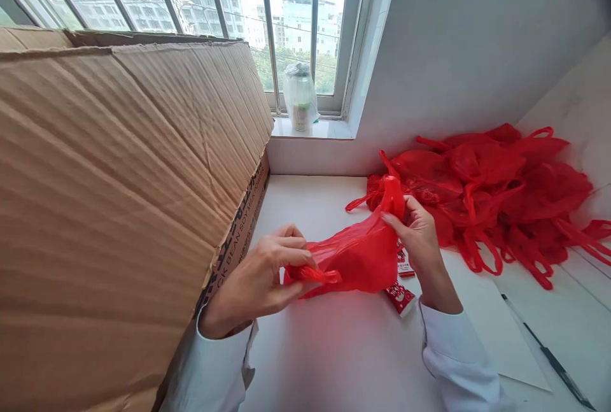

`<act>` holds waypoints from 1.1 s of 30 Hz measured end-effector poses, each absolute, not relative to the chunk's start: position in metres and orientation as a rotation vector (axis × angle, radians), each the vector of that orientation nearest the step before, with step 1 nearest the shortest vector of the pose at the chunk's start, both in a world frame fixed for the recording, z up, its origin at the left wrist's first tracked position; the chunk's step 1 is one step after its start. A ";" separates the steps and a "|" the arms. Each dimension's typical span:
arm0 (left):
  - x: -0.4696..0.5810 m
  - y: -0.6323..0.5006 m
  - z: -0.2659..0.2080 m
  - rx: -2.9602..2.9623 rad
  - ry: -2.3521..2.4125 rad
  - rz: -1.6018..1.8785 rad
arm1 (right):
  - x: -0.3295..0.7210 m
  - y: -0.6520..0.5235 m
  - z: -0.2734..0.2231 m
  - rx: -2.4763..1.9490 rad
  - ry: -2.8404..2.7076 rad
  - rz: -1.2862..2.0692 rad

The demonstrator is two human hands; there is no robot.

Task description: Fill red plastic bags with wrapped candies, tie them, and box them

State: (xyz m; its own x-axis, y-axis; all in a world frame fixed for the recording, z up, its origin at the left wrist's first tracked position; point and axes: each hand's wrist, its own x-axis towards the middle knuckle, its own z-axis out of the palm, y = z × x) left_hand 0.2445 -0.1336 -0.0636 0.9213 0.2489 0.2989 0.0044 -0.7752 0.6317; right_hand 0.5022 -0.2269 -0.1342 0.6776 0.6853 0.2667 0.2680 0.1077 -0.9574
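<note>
A thin red plastic bag (360,256) is stretched sideways between my two hands above the white table. My left hand (277,269) pinches its left end, where a bunched, twisted part sticks out between thumb and fingers. With thumb and fingers closed, my right hand (414,227) grips the upper right part, and a gathered end of the bag stands up beside it. Small red-and-white printed packets (401,297) lie on the table, partly hidden behind the bag and my right hand. Whether anything is inside the bag, I cannot tell.
A large open cardboard box (133,208) fills the left side. Many red plastic bags (496,189) are heaped at the back right. White paper (496,329) and a pen (558,361) lie at the right. A bagged jar (300,97) stands on the windowsill (329,128).
</note>
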 end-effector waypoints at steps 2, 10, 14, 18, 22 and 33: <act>0.242 -0.139 -0.062 2.475 0.166 0.376 | 0.513 -0.231 -0.132 -1.482 -0.788 0.299; 0.235 -0.147 -0.068 2.524 0.225 0.114 | 0.488 -0.291 -0.072 -1.070 -1.052 0.339; 0.236 -0.152 -0.061 2.507 0.198 0.038 | 0.456 -0.300 -0.060 -1.075 -1.317 0.183; 0.236 -0.155 -0.055 2.444 0.133 -0.020 | 0.447 -0.271 -0.081 -1.501 -1.943 0.523; 0.236 -0.151 -0.055 2.425 0.224 0.001 | 0.451 -0.251 -0.108 -2.031 -1.938 0.571; 0.249 -0.178 -0.055 2.685 0.493 0.393 | 0.440 -0.254 -0.122 -1.792 -1.909 0.567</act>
